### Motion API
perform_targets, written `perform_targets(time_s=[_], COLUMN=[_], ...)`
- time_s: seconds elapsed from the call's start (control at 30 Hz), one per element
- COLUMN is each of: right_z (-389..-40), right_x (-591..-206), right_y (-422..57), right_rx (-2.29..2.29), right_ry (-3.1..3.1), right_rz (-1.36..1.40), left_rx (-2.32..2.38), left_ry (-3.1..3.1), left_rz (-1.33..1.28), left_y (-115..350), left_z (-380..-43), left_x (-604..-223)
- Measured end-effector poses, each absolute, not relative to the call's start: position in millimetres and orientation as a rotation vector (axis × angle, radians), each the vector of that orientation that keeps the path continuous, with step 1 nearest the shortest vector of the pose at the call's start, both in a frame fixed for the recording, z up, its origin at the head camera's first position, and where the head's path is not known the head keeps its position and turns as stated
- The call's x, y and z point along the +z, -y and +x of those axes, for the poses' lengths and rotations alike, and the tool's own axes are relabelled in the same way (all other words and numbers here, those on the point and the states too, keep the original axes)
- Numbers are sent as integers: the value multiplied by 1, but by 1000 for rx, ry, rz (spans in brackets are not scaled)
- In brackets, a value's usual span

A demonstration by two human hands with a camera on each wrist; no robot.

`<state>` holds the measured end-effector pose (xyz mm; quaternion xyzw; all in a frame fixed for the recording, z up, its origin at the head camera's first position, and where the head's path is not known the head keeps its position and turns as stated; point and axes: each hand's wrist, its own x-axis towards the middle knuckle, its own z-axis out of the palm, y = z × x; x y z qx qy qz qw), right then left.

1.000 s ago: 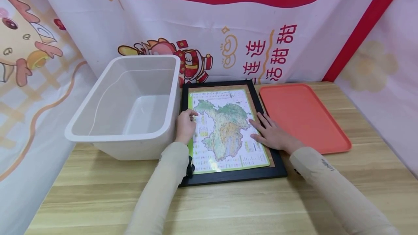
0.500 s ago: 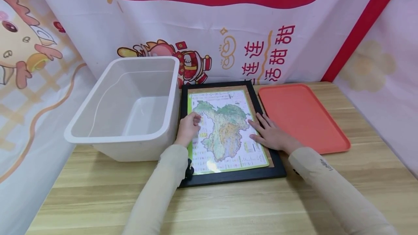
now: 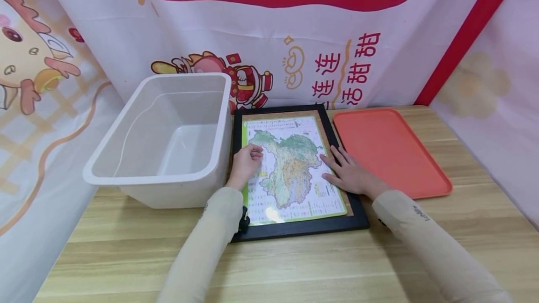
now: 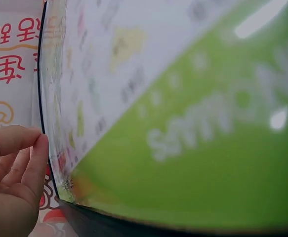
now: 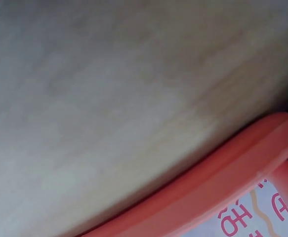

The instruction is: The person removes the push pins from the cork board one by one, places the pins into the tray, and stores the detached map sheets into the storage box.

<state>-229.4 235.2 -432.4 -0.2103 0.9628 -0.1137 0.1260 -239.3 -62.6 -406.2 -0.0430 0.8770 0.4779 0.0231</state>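
A colourful map (image 3: 294,167) with a green border lies inside a black frame (image 3: 303,230), over a brown backing (image 3: 280,113). My left hand (image 3: 245,162) is over the map's left side, thumb and fingertips drawn together. In the left wrist view, the left hand's thumb and index finger (image 4: 20,139) meet at the tips, right by the map's edge (image 4: 99,74); nothing shows between them. My right hand (image 3: 350,174) rests spread across the map's right edge and the frame. The right wrist view leaves this hand out.
Left of the frame stands a deep white plastic tub (image 3: 156,179) with nothing in it. To the right, a flat orange tray (image 3: 387,148) lies on the wooden table (image 3: 303,270). A printed cloth (image 3: 252,27) hangs behind the table.
My left hand has shifted right, from the frame's left edge onto the map, and its fingers have drawn closer together. The right hand stays put.
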Motion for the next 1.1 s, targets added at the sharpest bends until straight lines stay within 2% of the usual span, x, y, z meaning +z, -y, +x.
perform_targets(time_s=[0.63,1.1], right_z=[-233,-239], right_x=[-427,-407], right_y=[-244,-313], right_rx=[-414,-443], right_ry=[-2808,-2915], right_rz=[-640,-425], left_rx=[1786,1836], left_ry=[-2380,-2236], left_rz=[-51,16], left_y=[34,4], left_z=[-225,-217], left_x=[-382,-381])
